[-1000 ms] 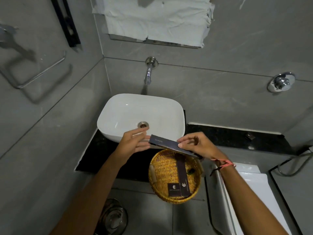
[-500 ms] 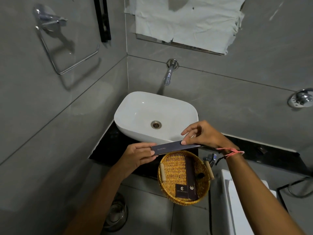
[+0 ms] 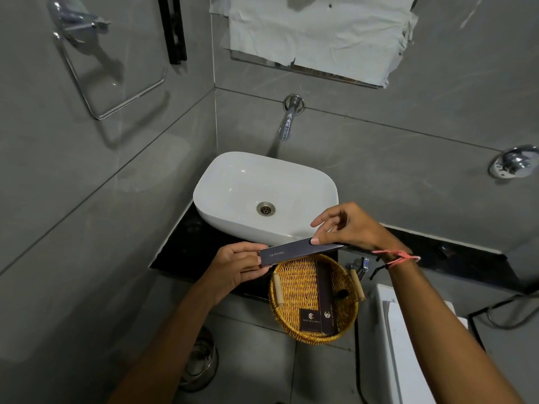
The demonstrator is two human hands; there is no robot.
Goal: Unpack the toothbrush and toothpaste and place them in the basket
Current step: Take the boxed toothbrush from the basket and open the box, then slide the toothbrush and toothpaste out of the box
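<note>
A long dark dental kit box is held level above the round wicker basket, in front of the white sink. My left hand grips the box's left end. My right hand pinches its right end, fingers over the top edge. The box looks closed; no toothbrush or toothpaste shows. Inside the basket lie a long dark box and a small dark carton.
The white sink sits on a black counter under a wall tap. A white toilet cistern stands at the right, a steel bin on the floor below. A towel ring hangs on the left wall.
The view has swung left and the sink now sits further right. The box went from tilted to nearly level; both hands kept hold of its ends.
</note>
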